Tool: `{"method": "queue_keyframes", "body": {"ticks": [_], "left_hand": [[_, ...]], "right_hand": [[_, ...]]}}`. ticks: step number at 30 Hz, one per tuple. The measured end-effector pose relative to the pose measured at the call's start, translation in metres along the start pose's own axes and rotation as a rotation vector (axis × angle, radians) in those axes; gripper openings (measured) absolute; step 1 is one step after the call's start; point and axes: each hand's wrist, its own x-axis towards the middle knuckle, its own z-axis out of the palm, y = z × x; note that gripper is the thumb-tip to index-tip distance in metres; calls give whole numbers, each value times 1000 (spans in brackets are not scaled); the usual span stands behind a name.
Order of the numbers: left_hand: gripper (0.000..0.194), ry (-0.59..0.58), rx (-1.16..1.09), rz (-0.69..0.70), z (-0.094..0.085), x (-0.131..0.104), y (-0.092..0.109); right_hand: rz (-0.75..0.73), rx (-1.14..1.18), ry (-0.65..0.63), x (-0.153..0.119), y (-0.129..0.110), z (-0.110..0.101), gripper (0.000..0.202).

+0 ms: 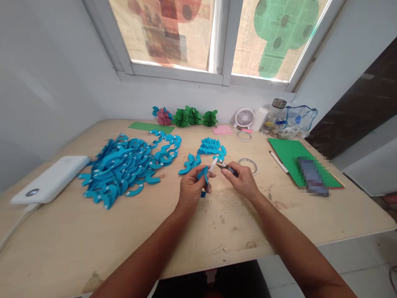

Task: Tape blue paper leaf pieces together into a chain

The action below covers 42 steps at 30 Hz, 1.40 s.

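Observation:
My left hand (pixel 192 185) pinches a curved blue paper piece (pixel 202 174) near the middle of the table, and a narrow white strip (pixel 213 164) sticks up from it. Dark-bladed scissors (pixel 228 169) are in my right hand (pixel 243 179), their tip close to the white strip. Just beyond my hands lie small blue curved pieces (pixel 211 147), some in a row. A large heap of blue curved pieces with white patches (pixel 124 165) covers the table to the left, and a looser chain of them (pixel 169 149) extends from its right side.
A white power bank (pixel 51 179) with a cable lies at the left. Tape rolls (pixel 254 165), a pen (pixel 279 162) and green sheets (pixel 294 159) under a blurred object are at the right. Along the wall stand paper figures (pixel 180 117), a small fan (pixel 245 118) and a bottle (pixel 274 116).

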Motion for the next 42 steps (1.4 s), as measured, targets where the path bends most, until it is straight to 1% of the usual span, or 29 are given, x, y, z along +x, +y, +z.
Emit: {"method": "queue_keyframes", "body": {"ticks": [4, 13, 22, 32, 38, 42], "left_hand": [[37, -6, -40, -26, 1, 0, -1], [39, -8, -49, -16, 2, -2, 2], [35, -10, -32, -42, 3, -1, 2], [37, -28, -30, -39, 1, 0, -2], [34, -56, -14, -31, 0, 1, -4], [37, -70, 17, -33, -1, 2, -5]], "right_hand": [[-4, -7, -31, 0, 1, 1, 33], [6, -46, -87, -1, 0, 3, 34], [-1, -75, -75, -1, -2, 3, 38], [-1, -109, -40, -2, -1, 4, 39], [24, -241, 31, -4, -3, 5, 37], [24, -329, 82, -6, -4, 6, 35]]}}
